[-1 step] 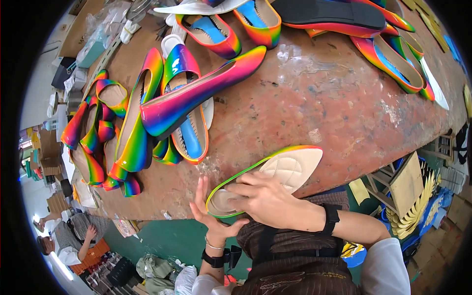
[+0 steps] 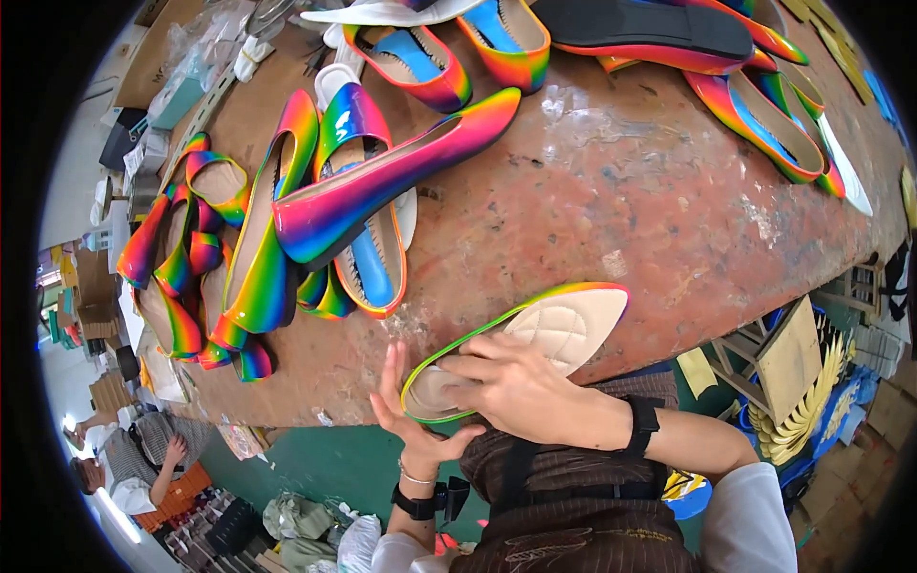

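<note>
A rainbow-edged flat shoe (image 2: 535, 334) with a quilted cream insole lies at the near edge of the reddish, worn bench (image 2: 621, 201), its pointed toe aimed up and to the right. The right hand (image 2: 521, 387) lies over the heel half, fingers (image 2: 478, 368) spread flat and pressed into the insole rather than clenched. The left hand (image 2: 411, 420) cups the heel from below and outside, its fingers curled up against the shoe's rim. To the left a pile of rainbow flats (image 2: 239, 258) is heaped on the bench, one long pointed shoe (image 2: 392, 181) lying across it. More rainbow shoes (image 2: 764, 115) lie along the far side.
</note>
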A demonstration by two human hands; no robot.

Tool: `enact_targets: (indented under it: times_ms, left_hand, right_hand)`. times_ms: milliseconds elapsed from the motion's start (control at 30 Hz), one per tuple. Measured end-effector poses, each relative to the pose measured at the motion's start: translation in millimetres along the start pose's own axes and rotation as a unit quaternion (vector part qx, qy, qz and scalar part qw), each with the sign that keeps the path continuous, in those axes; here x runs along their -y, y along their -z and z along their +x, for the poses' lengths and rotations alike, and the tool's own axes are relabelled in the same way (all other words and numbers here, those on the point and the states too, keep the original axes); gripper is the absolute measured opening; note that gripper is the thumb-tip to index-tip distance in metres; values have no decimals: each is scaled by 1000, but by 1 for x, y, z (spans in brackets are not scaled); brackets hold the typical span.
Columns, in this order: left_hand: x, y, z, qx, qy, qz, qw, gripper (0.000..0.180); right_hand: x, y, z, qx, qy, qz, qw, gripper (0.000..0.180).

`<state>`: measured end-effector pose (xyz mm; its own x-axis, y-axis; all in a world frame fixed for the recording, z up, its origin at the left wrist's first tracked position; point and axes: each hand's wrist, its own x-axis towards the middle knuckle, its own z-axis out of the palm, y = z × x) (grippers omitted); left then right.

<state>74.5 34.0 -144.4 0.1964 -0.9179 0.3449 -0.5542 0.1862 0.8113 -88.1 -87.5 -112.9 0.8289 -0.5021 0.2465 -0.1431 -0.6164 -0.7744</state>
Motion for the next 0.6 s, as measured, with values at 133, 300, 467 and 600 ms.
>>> enact_targets:
  times_ms: [133,300,467,600]
  left_hand:
    - [4,1,0,8,-17,-7,1000,136]
    - [11,5,-2,27,-18,-16,999,131]
    - [13,7,0,27,-13,-62,998,118]
    - [3,14,13,46,7,-32,998,76]
  right_hand:
    - [0,-3,3,38,-15,-15,999,25]
    - [3,0,2,36,-13,-38,999,26]
    - [0,-12,-4,43,61,-38,996,42]
    - [6,-10,6,121,90,-33,988,48]
